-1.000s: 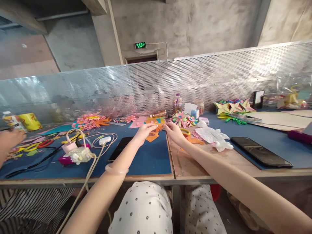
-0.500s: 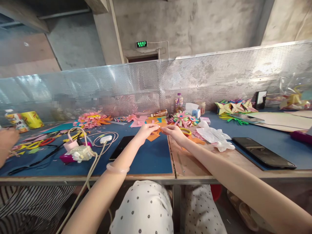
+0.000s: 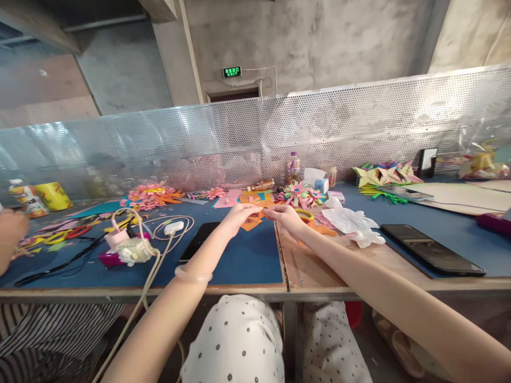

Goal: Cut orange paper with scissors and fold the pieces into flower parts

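Note:
My left hand (image 3: 236,215) and my right hand (image 3: 282,216) meet over the middle of the table, fingertips pinched on a small orange paper piece (image 3: 254,219) held just above the blue mat (image 3: 239,258). A pale bangle (image 3: 193,276) circles my left wrist. Behind my hands lie pink, orange and teal paper sheets (image 3: 243,199) and a multicoloured paper flower (image 3: 301,194). A yellow tape ring (image 3: 305,215) lies just right of my right hand.
A dark phone (image 3: 198,240) lies left of my hands, another phone (image 3: 431,248) at right. Crumpled white paper (image 3: 351,222), a pink paper flower pile (image 3: 149,197), cables with a white charger (image 3: 170,229), folded stars (image 3: 383,174). Another person's hand (image 3: 10,229) works far left. A perforated metal screen (image 3: 359,122) backs the table.
My two hands have drawn slightly closer together on the orange paper; the view has shifted a little. The other person's hand at the far left has moved slightly.

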Tool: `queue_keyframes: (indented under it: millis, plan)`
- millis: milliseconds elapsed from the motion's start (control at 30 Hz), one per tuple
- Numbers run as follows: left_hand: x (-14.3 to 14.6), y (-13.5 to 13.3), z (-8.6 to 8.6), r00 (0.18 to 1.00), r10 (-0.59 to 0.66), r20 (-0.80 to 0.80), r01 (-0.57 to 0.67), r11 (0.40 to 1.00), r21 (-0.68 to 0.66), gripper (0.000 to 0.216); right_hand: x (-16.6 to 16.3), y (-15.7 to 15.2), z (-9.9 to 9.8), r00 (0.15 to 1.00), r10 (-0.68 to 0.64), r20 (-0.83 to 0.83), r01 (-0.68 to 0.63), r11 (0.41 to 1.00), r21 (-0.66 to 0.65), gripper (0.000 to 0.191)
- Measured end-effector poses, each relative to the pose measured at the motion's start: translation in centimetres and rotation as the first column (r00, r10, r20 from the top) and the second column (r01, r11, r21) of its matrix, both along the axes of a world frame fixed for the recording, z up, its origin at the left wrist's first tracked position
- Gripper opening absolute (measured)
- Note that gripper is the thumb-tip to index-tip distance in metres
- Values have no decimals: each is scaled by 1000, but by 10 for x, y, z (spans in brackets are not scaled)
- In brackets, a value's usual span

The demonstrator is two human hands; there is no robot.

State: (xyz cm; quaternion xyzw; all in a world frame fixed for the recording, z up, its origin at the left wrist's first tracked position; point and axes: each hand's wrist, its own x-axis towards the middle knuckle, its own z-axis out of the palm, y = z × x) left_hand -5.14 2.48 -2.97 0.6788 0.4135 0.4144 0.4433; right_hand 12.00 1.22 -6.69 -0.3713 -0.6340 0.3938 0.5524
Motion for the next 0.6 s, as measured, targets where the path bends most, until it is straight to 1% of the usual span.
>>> queue_keyframes:
  millis: [167,300,400,500,600]
  plan:
    - [0,-2,1,999,-6,-51,5,1000,-20,28,0,3,0,1000,14,-4,-14,1000,-9,31]
    - [0,-2,1,997,-3,-72,3,1000,2,28,1,3,1,1000,19,-17,-19,1000,-6,27]
    - [0,0,0,998,2,-69,0,1000,19,28,-2,-1,3,1000,-2,-20,2,1000,-7,27]
    - [-1,2,-1,998,16,-61,-14,999,30,27,-4,-7,8,999,23,-29,-24,999,-22,27]
    - [-1,4,-2,998,37,-44,-36,999,34,26,-5,-11,11,998,38,-41,-39,999,-24,31]
